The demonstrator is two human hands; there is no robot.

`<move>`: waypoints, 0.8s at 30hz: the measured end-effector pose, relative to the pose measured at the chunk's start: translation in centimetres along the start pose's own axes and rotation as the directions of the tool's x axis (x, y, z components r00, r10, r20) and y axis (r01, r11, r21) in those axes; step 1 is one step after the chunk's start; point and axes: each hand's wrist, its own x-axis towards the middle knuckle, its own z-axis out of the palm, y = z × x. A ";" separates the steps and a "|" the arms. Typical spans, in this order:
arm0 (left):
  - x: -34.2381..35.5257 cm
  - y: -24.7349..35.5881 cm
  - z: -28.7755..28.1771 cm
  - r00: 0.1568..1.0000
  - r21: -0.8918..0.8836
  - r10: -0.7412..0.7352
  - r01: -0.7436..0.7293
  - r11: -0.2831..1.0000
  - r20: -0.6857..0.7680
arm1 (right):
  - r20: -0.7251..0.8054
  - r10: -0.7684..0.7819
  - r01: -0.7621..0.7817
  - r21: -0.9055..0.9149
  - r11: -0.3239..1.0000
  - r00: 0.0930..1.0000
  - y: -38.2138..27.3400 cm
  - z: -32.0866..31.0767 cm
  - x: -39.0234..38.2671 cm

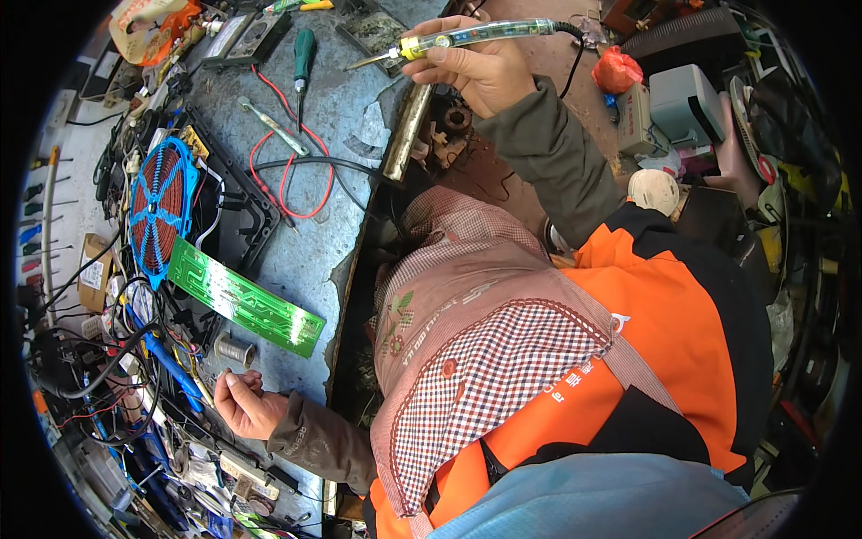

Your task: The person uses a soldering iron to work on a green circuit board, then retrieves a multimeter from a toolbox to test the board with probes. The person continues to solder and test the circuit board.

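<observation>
At the top, my right hand [485, 72] is closed around a soldering iron [489, 34] with a clear handle and yellow collar. Its metal tip points left over the bench, well apart from the circuit board. My left hand [249, 406], lower left, has its fingertips pinched together; whatever they hold, if anything, is too small to make out. Just above it stands a spool of solder wire [235, 349]. A green circuit board [247, 296] lies slanted beyond the spool, its upper left end against a round copper coil on a blue frame [163, 207].
On the worn bench [314, 242] lie a green-handled screwdriver [303, 58], a test pen [274, 128], a red wire [312, 214] and a black cable [332, 162]. Tangled cables and tools [135, 359] crowd the left side. Boxes and appliances [687, 103] stand on the right.
</observation>
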 end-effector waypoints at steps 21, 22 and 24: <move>-5.1 2.6 4.9 0.984 0.099 0.039 -0.057 0.993 0.172 | 0.229 0.301 -0.367 0.351 0.862 0.926 2.3 13.9 -5.0; -5.2 2.3 5.1 0.974 0.148 0.057 -0.092 0.985 0.221 | 0.266 0.329 -0.403 0.302 0.864 0.906 3.0 14.7 -5.4; -5.6 2.6 5.1 0.945 0.257 0.158 -0.235 0.937 0.286 | 0.203 0.370 -0.414 0.259 0.873 0.907 3.7 16.2 -6.1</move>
